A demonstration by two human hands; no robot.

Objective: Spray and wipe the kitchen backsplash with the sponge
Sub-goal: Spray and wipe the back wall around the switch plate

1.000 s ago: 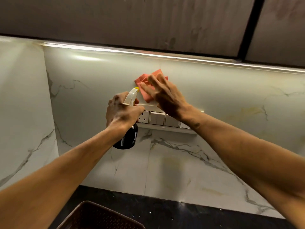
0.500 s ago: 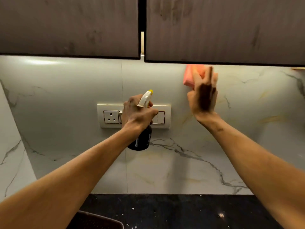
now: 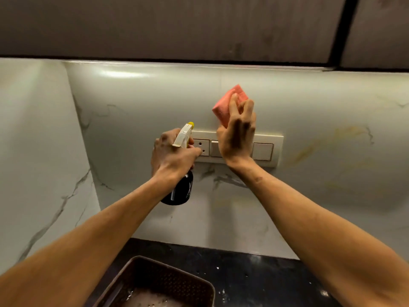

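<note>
Above the switch plate [image 3: 265,149], the right hand [image 3: 236,138] grips the sponge [image 3: 228,103] against the backsplash [image 3: 321,103]; this looks like the wiping step. The left hand [image 3: 172,154] clasps the bottle [image 3: 180,191]. The next move probably calls for sweeping right, over the yellowish streaks [image 3: 309,149].

dim warm light, under-cabinet glare on backsplash [image 3: 137,103], edges warped.

A brown basket [image 3: 159,278] sits on the black countertop [image 3: 265,278]; a switch panel [image 3: 263,151] hangs below dark cabinets [image 3: 177,27].

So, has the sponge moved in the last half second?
Yes, left and down. The sponge was past the right end of the switch plate; now it's above it.
</note>
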